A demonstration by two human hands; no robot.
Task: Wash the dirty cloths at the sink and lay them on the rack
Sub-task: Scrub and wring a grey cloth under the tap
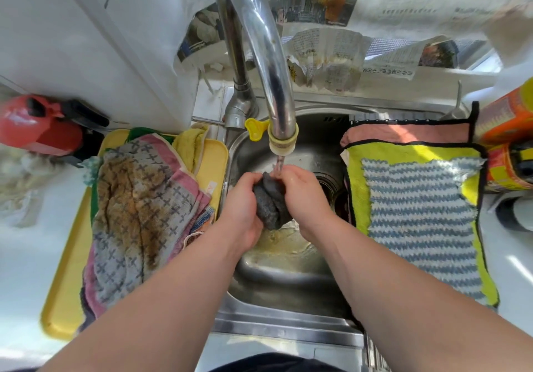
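My left hand (245, 201) and right hand (304, 195) clench the grey cloth (269, 203) under the tap (281, 138), over the sink (288, 291). Wringing hard could splash murky water onto the striped cloth (418, 213) just beside.

Most of the dark grey cloth (269, 198) is hidden between the left hand (242, 201) and the right hand (305, 195), the rack (366, 118) shows only a strip of slats beyond the striped cloth (418, 221) covering it, the red object (28, 125) at the left edge is blurred, and the print on the newspaper (326, 51) is too small to read.
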